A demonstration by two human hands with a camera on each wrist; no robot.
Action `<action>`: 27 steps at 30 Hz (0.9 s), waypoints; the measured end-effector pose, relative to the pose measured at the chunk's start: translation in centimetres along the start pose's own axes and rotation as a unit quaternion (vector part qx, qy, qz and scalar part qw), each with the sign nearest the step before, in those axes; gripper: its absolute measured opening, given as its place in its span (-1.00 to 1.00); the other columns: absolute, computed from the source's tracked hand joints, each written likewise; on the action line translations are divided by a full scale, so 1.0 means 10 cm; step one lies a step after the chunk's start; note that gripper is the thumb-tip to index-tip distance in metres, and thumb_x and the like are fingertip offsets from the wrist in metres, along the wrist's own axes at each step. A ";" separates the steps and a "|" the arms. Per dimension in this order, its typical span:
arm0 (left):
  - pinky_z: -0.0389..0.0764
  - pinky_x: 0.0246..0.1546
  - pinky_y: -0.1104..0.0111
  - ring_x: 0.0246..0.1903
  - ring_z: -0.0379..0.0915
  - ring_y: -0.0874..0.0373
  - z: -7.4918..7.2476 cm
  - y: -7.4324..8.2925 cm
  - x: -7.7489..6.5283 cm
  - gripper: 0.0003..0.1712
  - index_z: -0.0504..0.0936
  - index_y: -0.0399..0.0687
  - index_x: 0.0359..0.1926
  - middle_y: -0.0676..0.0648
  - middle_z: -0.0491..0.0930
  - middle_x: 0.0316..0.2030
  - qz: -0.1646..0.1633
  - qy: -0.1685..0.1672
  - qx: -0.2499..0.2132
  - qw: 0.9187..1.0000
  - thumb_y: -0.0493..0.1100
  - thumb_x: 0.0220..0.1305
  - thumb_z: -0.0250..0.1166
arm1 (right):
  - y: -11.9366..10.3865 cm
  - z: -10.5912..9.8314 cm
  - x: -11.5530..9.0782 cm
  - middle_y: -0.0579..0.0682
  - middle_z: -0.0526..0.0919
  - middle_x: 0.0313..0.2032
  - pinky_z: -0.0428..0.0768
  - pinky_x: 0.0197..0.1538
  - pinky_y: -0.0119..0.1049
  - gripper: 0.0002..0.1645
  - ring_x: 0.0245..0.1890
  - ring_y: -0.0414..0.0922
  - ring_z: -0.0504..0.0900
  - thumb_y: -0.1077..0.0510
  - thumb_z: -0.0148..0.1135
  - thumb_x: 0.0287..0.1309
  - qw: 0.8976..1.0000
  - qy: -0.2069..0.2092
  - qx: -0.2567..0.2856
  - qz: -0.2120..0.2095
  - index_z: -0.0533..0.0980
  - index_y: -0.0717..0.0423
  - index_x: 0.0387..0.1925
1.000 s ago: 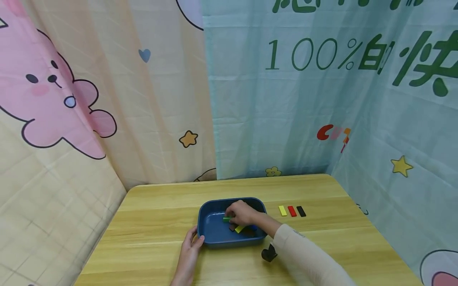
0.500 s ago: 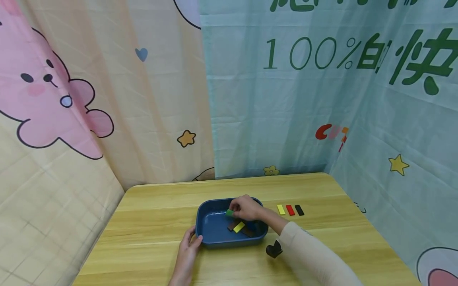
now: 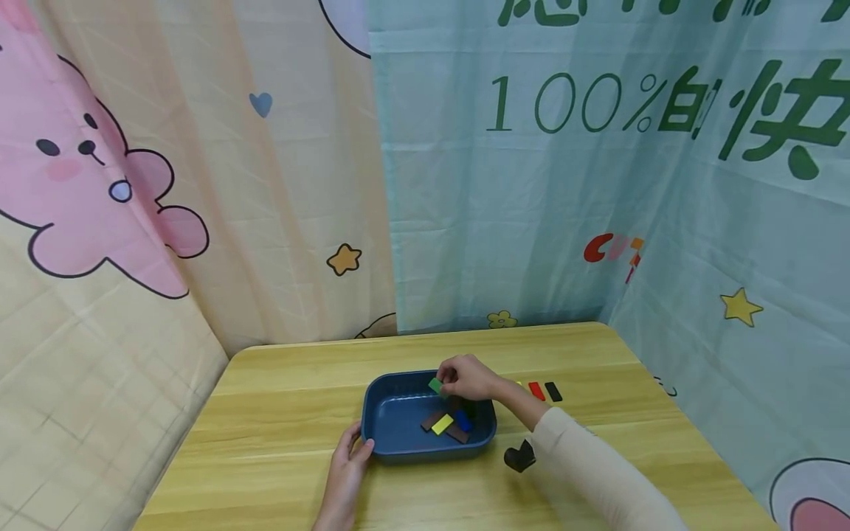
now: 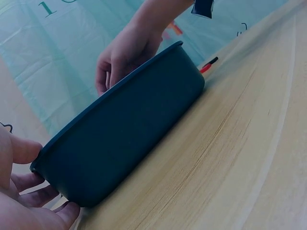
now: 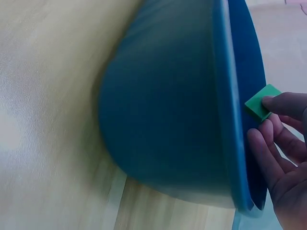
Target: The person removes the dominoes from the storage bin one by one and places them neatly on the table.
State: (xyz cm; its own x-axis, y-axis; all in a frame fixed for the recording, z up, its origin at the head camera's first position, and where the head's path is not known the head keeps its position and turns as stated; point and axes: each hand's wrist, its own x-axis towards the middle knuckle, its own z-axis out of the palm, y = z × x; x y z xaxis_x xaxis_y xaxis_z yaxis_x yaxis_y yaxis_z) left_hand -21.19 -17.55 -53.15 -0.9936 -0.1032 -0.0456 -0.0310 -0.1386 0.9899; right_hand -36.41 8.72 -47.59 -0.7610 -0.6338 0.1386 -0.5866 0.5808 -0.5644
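Observation:
The blue plastic basin (image 3: 395, 424) sits on the table. At its left corner my left hand (image 3: 349, 456) grips it, thumb by the rim and fingers (image 4: 38, 194) against the outer wall. Over the back right part of the basin, my right hand (image 3: 470, 377) pinches a green domino (image 5: 259, 104) between thumb and fingers, level with the rim. Inside the basin lie a yellow domino (image 3: 442, 424), a blue domino (image 3: 462, 421) and brown dominoes (image 3: 457, 434); the right hand hides part of the interior.
To the right of the basin, a red domino (image 3: 536, 391) and a black domino (image 3: 554, 391) lie in a row on the wooden table (image 3: 279, 413); the right arm nearly covers a yellow one. A black wrist device (image 3: 520, 456) shows beside the right sleeve. Printed curtains surround the table.
My right hand has lifted the green domino from the basin's floor and moved it back and right toward the rim. The left hand keeps its grip on the basin.

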 end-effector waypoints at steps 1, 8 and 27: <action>0.21 0.41 -0.16 0.44 0.06 -0.42 0.00 0.00 0.00 -0.45 0.13 -0.51 0.47 -0.53 0.02 0.48 0.000 0.000 -0.002 1.000 -0.37 0.59 -0.03 | 0.01 -0.01 -0.01 -0.23 0.63 -0.41 0.62 -0.24 -0.32 -0.94 -0.38 -0.26 0.57 0.24 0.43 0.25 1.000 -0.001 0.004 0.003 0.67 0.08 -0.26; 0.22 0.41 -0.14 0.42 0.11 -0.42 0.00 0.00 -0.01 -0.46 0.16 -0.48 0.47 -0.52 0.05 0.48 -0.002 0.003 0.005 1.000 -0.35 0.60 -0.01 | 0.03 -0.08 -0.06 -0.21 0.62 -0.40 0.61 -0.23 -0.31 -0.94 -0.37 -0.23 0.56 0.23 0.42 0.27 0.999 -0.001 0.032 0.018 0.67 0.08 -0.25; 0.22 0.40 -0.16 0.42 0.09 -0.44 -0.03 -0.01 -0.01 -0.43 0.11 -0.50 0.48 -0.55 0.00 0.48 0.000 -0.003 0.013 1.000 -0.34 0.60 -0.01 | 0.21 -0.30 -0.27 -0.13 0.64 -0.38 0.62 -0.33 -0.30 -0.92 -0.38 -0.19 0.61 0.24 0.39 0.26 0.995 0.031 0.086 0.040 0.67 0.14 -0.21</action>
State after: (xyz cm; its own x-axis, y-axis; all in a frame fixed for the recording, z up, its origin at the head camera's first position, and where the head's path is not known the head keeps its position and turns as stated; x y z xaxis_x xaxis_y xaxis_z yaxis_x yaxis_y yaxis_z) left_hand -21.04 -17.82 -53.34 -0.9941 -0.0980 -0.0454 -0.0343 -0.1123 0.9931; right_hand -36.45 13.16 -46.69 -0.8220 -0.5532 0.1351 -0.4716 0.5283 -0.7061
